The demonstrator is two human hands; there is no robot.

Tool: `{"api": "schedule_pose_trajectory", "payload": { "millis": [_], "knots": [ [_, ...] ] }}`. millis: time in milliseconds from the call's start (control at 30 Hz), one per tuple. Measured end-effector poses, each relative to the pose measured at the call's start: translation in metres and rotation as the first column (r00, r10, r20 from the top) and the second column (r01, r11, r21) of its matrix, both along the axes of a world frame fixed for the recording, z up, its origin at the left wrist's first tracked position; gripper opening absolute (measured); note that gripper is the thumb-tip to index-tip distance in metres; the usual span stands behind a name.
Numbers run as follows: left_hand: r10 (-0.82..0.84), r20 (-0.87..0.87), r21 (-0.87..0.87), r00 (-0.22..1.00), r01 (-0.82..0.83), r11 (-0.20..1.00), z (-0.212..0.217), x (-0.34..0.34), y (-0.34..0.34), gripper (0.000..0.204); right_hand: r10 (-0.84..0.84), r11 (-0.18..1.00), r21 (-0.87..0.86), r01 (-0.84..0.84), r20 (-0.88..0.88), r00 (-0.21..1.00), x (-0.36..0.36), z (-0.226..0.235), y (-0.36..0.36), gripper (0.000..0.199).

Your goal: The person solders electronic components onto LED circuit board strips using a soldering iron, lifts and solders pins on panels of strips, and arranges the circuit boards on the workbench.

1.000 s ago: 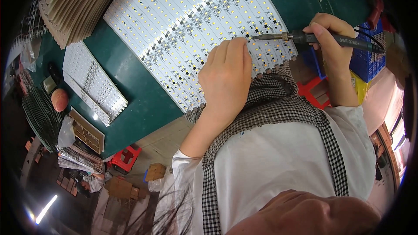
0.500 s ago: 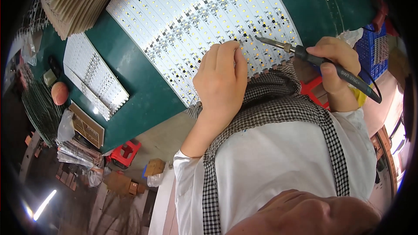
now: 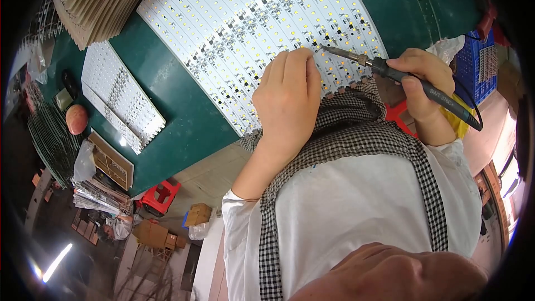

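Observation:
A broad white panel of LED circuit-board strips (image 3: 223, 25), dotted with yellow LEDs and small black components, lies on the green table before me. My right hand (image 3: 428, 78) is wrapped around a black soldering iron (image 3: 446, 100). The iron's metal tip points left, low over the panel's near part, beside my left fingertips; contact with the board cannot be made out. My left hand (image 3: 287, 100) rests over the panel's near edge with fingers curled and thumb pressed in. Whatever it pinches is hidden under the fingers.
A smaller stack of LED boards (image 3: 120, 95) lies on the table at left, below a fanned pile of brown sheets (image 3: 103, 0). Around them are a round pinkish object (image 3: 77, 119) and a cardboard box (image 3: 111, 160). A blue crate (image 3: 475, 67) stands at right; a red stool (image 3: 160, 197) is lower left.
My left hand has shifted slightly right over the panel. My right hand has brought the iron a little left, its tip nearer my left fingers. A person now shows in the background at lower left.

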State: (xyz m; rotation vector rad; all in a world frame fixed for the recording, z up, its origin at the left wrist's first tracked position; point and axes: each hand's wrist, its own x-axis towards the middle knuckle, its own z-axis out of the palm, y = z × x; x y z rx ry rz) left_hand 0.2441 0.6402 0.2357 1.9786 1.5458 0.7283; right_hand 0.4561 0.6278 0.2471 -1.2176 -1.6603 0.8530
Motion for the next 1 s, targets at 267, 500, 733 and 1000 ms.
{"api": "schedule_pose_trajectory", "payload": {
  "millis": [267, 500, 733, 1000],
  "knots": [
    [-0.019, -0.006, -0.023, 1.0, 0.019, 1.0, -0.001, 0.002, 0.001, 0.008, 0.093, 0.995, -0.04, -0.091, 0.048, 0.994, -0.001, 0.009, -0.002, 0.02],
    [-0.041, -0.073, 0.03, 0.996, 0.043, 0.999, 0.001, -0.002, 0.001, 0.011, 0.104, 0.994, 0.029, -0.107, 0.092, 0.99, -0.001, 0.012, -0.007, 0.02],
    [-0.009, 0.048, 0.085, 0.999, 0.005, 0.996, -0.004, -0.003, 0.0, 0.011, -0.09, 0.995, -0.053, 0.085, -0.111, 0.99, -0.003, 0.004, -0.013, 0.015],
    [-0.034, 0.022, 0.026, 0.999, 0.034, 0.999, -0.003, 0.0, 0.001, 0.012, -0.126, 0.982, -0.152, 0.113, -0.082, 0.989, -0.009, 0.005, -0.01, 0.013]
  ]
}}
